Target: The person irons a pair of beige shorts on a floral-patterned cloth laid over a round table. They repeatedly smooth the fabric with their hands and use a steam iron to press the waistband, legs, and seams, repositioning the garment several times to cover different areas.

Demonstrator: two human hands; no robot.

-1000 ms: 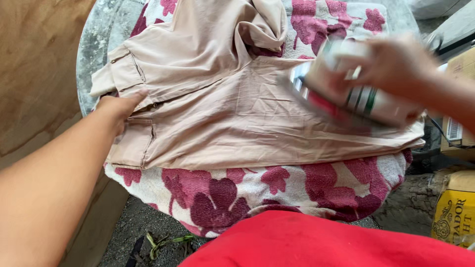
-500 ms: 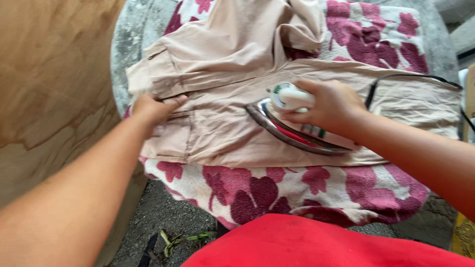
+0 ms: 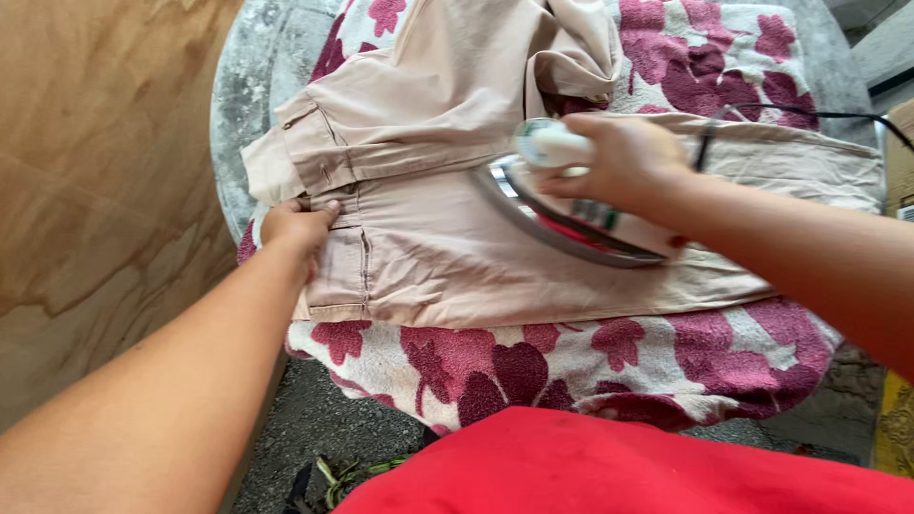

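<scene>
Beige trousers lie spread over a white towel with dark pink flowers on a round stone table. My right hand grips the white handle of an electric iron, whose shiny soleplate rests on the trouser leg near the middle. A black cord runs from the iron to the right. My left hand presses down on the waistband at the trousers' left end, fingers curled on the cloth beside the fly.
A brown plywood wall stands close on the left. Rough grey ground with a few green leaves shows below the table. My red shirt fills the bottom. A yellow carton edge sits at the far right.
The iron came down from the air at the right onto the trousers, then slid a little up and left. My left hand shifted along the waistband and stays pressed there.
</scene>
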